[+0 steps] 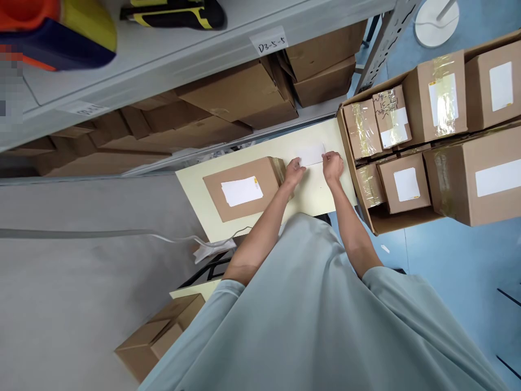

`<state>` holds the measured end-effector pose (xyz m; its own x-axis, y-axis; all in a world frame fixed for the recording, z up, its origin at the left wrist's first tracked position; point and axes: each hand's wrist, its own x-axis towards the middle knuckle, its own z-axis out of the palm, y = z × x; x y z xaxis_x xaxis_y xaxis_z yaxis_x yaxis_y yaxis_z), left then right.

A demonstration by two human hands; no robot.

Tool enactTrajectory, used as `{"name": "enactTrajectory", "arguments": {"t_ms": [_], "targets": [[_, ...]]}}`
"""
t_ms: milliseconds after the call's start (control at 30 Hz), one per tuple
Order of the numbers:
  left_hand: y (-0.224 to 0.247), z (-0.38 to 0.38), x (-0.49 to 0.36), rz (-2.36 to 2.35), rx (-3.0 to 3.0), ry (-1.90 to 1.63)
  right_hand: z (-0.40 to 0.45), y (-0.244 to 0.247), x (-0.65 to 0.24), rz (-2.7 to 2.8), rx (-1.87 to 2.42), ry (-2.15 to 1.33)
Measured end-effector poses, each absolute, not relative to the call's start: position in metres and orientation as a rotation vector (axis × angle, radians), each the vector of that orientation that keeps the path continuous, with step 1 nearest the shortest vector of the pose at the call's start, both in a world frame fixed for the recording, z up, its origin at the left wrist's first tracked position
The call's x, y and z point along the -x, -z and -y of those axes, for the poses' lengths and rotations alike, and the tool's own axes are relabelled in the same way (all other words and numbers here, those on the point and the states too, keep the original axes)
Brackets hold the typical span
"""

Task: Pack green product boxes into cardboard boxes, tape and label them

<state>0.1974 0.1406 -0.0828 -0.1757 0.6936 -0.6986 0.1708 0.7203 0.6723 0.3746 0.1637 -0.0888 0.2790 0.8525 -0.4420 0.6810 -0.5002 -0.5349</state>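
Between my two hands is a white sheet of paper (311, 153), lying at or just above the pale yellow tabletop (321, 193). My left hand (294, 171) pinches its left edge. At its right edge, my right hand (332, 165) has thumb and fingers closed on the paper. Just left of my left hand a taped cardboard box (211, 187) rests on the table, with a white label (242, 191) on its upper face. The writing on the paper, if any, is too small to make out.
A large open carton (372, 220) full of taped, labelled boxes borders the table on the right. Ahead runs a metal shelf (183, 60) holding a utility knife (179, 13), with cardboard boxes (236, 89) below. A cable (163, 236) crosses from the left.
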Motion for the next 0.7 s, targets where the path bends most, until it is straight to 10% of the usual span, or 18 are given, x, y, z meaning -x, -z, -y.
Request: {"name": "enactTrajectory", "arguments": {"t_ms": [700], "targets": [[0.063, -0.157, -0.178, -1.780, -0.697, -0.709, -0.133, 0.025, -0.315, 2.010, 1.866, -1.082]]}}
